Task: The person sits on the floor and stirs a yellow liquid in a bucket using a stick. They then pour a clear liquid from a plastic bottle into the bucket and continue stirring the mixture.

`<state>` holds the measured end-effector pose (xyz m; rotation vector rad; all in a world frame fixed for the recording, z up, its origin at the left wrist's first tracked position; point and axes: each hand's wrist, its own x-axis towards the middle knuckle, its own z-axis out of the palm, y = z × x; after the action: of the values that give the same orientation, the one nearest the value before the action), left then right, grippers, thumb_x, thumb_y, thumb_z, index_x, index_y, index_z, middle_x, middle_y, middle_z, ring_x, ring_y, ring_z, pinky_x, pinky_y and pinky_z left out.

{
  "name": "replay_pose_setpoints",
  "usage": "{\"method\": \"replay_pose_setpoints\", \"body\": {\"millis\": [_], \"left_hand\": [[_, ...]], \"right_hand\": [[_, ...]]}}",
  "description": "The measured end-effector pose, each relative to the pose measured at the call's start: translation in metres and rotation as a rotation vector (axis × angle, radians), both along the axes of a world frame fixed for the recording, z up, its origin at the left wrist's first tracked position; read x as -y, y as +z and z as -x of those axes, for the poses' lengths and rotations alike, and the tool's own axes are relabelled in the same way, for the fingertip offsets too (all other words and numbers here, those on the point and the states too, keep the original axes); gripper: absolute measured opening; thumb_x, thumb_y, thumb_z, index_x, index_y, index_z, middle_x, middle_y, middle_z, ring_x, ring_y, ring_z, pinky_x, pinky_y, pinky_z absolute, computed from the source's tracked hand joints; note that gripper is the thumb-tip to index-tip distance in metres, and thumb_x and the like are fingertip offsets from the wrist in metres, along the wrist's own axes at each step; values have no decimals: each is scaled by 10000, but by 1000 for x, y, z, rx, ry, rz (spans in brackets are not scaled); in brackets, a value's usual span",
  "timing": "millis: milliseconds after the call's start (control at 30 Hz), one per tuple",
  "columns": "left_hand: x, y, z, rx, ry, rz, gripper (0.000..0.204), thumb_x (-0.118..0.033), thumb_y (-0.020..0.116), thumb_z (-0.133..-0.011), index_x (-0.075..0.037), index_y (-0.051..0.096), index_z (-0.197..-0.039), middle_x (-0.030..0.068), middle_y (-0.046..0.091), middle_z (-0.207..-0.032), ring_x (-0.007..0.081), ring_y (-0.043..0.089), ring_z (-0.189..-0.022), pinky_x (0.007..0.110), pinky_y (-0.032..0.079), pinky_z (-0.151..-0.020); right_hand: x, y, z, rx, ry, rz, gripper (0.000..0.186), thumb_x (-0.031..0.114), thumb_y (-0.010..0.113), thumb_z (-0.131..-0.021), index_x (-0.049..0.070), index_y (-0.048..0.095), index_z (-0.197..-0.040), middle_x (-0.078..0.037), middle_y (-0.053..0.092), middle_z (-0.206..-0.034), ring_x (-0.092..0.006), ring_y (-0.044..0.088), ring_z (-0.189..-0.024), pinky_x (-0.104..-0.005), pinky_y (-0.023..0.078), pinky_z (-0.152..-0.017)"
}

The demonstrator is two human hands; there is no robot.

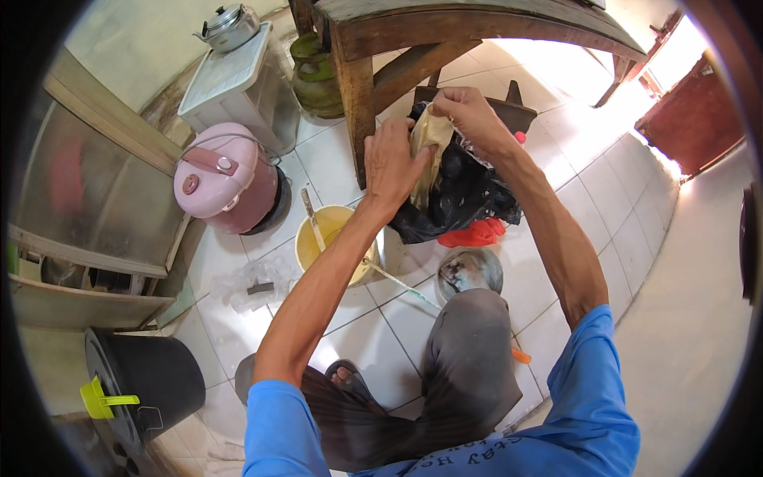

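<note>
The right hand is pinching the upper edge of a yellowish plastic bag between thumb and fingers. The left hand is gripping the side of the same bag, its thumb resting against the front face. The yellowish plastic bag is hanging between both hands, in front of a crumpled black plastic bag. A red plastic bag is showing beneath the black one. A metal bowl is sitting on the tiled floor, nearer the knee. A cream bucket is standing below the left forearm, with a stick leaning in it. A pink rice cooker is standing farther left.
</note>
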<state>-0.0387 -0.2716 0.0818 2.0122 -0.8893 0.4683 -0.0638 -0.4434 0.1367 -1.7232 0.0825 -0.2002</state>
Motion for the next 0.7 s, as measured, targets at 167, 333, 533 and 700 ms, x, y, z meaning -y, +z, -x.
{"method": "replay_pose_setpoints", "body": {"millis": [167,333,533,700], "left_hand": [[0,-16,-2,-115,-91,36,355,-204,742,-831,1,586,-1075,152,643,-938,314,619,-843,419,452,-794],[7,-21,-8,-315,-124,178,237,-108,669,-875,39,586,-1043,145,662,-911,262,632,-802,384,491,-745],[14,-34,-27,-341,-139,304,122,-54,593,-922,35,590,-1006,133,645,-854,216,602,-765,353,478,-726],[7,-31,-36,-533,-208,394,112,-50,582,-928,35,585,-1001,103,628,-830,189,588,-747,333,473,-723]], "right_hand": [[-10,-13,-7,-11,-43,-21,184,158,654,-825,-13,656,-759,-21,579,-703,-101,482,-651,-268,388,-593],[-4,-26,-13,-15,-27,36,209,173,641,-842,-25,650,-777,-40,594,-730,-108,504,-685,-276,417,-639],[40,-71,-1,280,15,535,230,204,544,-886,58,686,-992,-164,616,-1103,-275,572,-1007,-388,454,-899],[40,-139,19,32,-203,693,318,105,551,-869,114,666,-1165,-238,390,-1509,-447,445,-1338,-460,423,-1065]]}}
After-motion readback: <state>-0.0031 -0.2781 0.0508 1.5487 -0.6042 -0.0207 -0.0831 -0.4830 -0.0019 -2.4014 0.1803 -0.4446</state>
